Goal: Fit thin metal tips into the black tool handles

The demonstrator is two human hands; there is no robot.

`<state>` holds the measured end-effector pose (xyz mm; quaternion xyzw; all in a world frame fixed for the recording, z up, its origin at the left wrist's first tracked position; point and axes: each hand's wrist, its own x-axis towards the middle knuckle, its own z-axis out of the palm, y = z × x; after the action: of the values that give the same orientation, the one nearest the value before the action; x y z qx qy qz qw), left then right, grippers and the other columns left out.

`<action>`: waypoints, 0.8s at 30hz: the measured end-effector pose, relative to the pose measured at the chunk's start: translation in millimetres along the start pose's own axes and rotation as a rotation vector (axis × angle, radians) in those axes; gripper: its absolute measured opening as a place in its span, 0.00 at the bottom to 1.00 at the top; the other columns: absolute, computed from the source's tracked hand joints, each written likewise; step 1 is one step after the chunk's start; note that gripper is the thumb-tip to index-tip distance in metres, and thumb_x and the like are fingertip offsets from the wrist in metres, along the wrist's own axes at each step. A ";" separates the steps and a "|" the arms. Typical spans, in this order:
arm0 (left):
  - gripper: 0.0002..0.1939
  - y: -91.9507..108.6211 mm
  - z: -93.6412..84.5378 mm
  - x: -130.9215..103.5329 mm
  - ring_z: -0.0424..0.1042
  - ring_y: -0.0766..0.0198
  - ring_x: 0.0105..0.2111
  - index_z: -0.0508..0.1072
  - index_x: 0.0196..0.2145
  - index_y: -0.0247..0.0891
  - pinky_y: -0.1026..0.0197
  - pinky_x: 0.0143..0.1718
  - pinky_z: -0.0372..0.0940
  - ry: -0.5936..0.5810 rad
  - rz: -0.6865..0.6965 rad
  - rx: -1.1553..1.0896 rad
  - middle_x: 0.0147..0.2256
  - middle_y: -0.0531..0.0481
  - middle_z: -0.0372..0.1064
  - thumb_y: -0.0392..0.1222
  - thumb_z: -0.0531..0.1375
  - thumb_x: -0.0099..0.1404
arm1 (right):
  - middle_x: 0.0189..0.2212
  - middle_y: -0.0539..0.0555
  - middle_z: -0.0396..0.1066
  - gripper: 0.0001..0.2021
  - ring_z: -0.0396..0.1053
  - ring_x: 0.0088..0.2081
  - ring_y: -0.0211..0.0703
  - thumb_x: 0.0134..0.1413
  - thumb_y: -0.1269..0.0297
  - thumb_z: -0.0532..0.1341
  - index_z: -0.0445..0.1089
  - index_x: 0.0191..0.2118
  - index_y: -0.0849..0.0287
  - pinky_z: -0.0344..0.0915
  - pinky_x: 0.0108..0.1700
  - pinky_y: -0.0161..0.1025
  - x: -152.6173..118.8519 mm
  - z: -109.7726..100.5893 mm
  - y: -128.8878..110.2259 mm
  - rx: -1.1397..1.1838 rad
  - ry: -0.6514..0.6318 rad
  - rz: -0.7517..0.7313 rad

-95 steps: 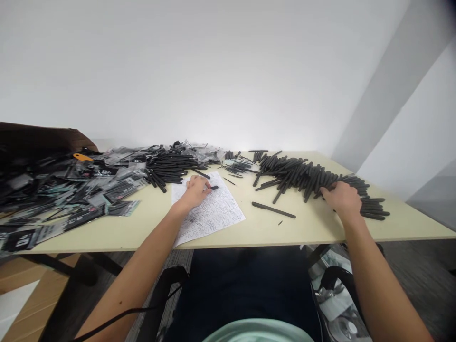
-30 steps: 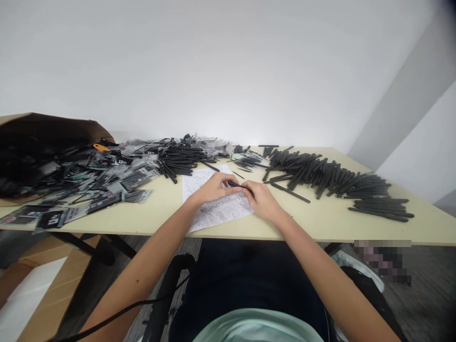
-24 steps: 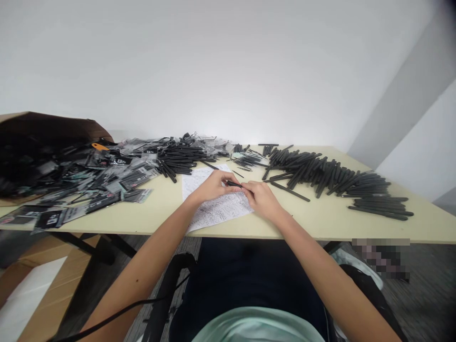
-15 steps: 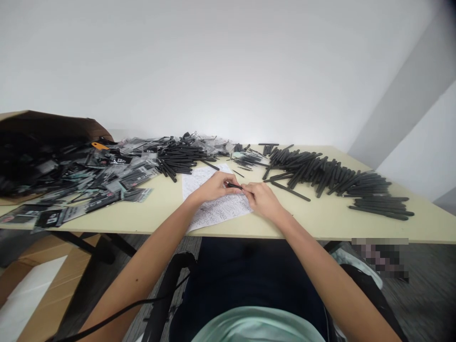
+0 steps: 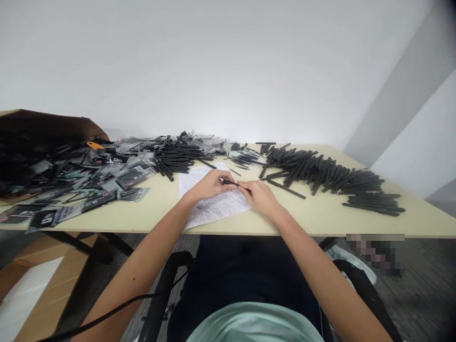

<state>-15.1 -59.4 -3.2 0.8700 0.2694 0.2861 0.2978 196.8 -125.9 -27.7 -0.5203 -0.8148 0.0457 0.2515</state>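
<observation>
Both my hands meet over a scribbled sheet of white paper at the table's near edge. A slim black pen lies across the fingers of my left hand, which are closed on it. My right hand pinches the pen's right end between thumb and forefinger. The fingers hide much of the pen, so I cannot tell whether it is in one piece. Just behind the hands lie thin dark refill-like sticks.
A long heap of black pens spreads to the right; another pile of pens lies left of centre. Clear printed packets cover the left side, by an open cardboard box. An orange-handled item sits among them.
The view has shifted slightly. More of the pen shows at my left fingers, and its angle has changed a little. Both hands stay together over the paper.
</observation>
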 end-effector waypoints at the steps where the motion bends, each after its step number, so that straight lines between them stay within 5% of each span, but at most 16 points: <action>1: 0.16 -0.1 0.2 0.2 0.74 0.60 0.37 0.79 0.40 0.36 0.62 0.38 0.64 -0.002 -0.002 0.020 0.37 0.47 0.78 0.52 0.65 0.65 | 0.43 0.56 0.79 0.18 0.74 0.43 0.47 0.72 0.59 0.50 0.75 0.53 0.52 0.59 0.41 0.37 0.2 0.2 -0.5 -0.002 -0.002 0.005; 6: 0.19 0.3 -0.1 0.7 0.74 0.61 0.38 0.79 0.47 0.38 0.63 0.38 0.64 -0.005 -0.026 0.052 0.42 0.47 0.78 0.54 0.61 0.68 | 0.41 0.58 0.78 0.15 0.73 0.42 0.47 0.71 0.60 0.52 0.75 0.45 0.58 0.58 0.41 0.38 1.7 2.8 0.0 -0.039 0.019 0.040; 12: 0.25 -7.0 -4.1 1.6 0.69 0.62 0.30 0.76 0.29 0.35 0.62 0.33 0.60 0.086 -0.053 0.194 0.28 0.48 0.73 0.55 0.53 0.72 | 0.39 0.59 0.77 0.12 0.72 0.40 0.46 0.71 0.62 0.52 0.72 0.43 0.59 0.56 0.40 0.38 0.9 3.0 1.9 -0.100 0.026 0.065; 19: 0.24 -8.9 -5.2 0.5 0.70 0.62 0.35 0.76 0.53 0.37 0.62 0.37 0.64 -0.012 -0.060 0.069 0.37 0.45 0.75 0.56 0.52 0.73 | 0.40 0.57 0.77 0.14 0.72 0.39 0.45 0.72 0.60 0.51 0.74 0.45 0.57 0.55 0.38 0.39 -1.6 -0.7 3.4 -0.108 0.030 0.063; 24: 0.24 -3.2 -3.4 -1.1 0.71 0.60 0.41 0.77 0.51 0.37 0.62 0.42 0.65 -0.051 -0.064 0.084 0.47 0.43 0.75 0.56 0.52 0.74 | 0.38 0.55 0.78 0.15 0.72 0.38 0.46 0.71 0.59 0.52 0.75 0.46 0.54 0.53 0.36 0.39 -3.5 -3.4 3.0 -0.138 0.049 0.074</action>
<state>-19.0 -56.7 -3.5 0.8798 0.3011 0.2424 0.2766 202.0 -128.2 -27.1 -0.5671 -0.7899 -0.0142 0.2329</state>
